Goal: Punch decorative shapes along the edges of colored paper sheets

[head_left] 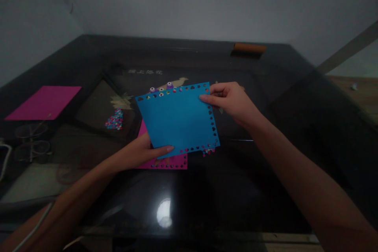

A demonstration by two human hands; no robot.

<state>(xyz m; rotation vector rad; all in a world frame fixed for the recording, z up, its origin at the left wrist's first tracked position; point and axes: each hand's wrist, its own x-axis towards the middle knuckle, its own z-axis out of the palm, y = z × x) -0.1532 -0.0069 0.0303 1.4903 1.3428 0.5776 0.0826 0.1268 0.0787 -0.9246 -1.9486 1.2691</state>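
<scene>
Blue sheet point(177, 120) w/ heart-shaped holes punched along top, right & bottom edges was held just above the table point(265, 173), mid-frame, tilted a bit, betw. both hands; left hand point(141, 151) pinched its lower-left corner, thumb point(165, 149) flat on top, other fingers hidden under the paper; right hand point(233, 102) pinched the right edge near the top corner, thumb on the face, fingers curled behind; both forearms came in from the bottom of frame.

Pink sheet point(174, 162) lay flat on the table directly under the blue sheet, mostly covered; only its bottom strip w/ a punched border & a sliver at the left showed; a few loose punched bits point(208, 151) sat just beside the blue sheet's lower-right corner.

Small craft punches point(162, 88), purple & white, stood in a short row just behind the top edge of the blue sheet; confetti pile point(114, 120) of mixed-colour bits lay to the left, near but apart from the left hand.

Magenta sheet point(44, 102) lay flat well off to the left, unpunched as far as visible; wire-frame objs point(31, 141) sat nearer the front-left edge, too dim to ID.

Table was dark & glossy, printed picture showing under the glass; lamp reflection point(164, 212) at front centre; orange-brown block point(249, 48) at the far edge, well apart from everything.
</scene>
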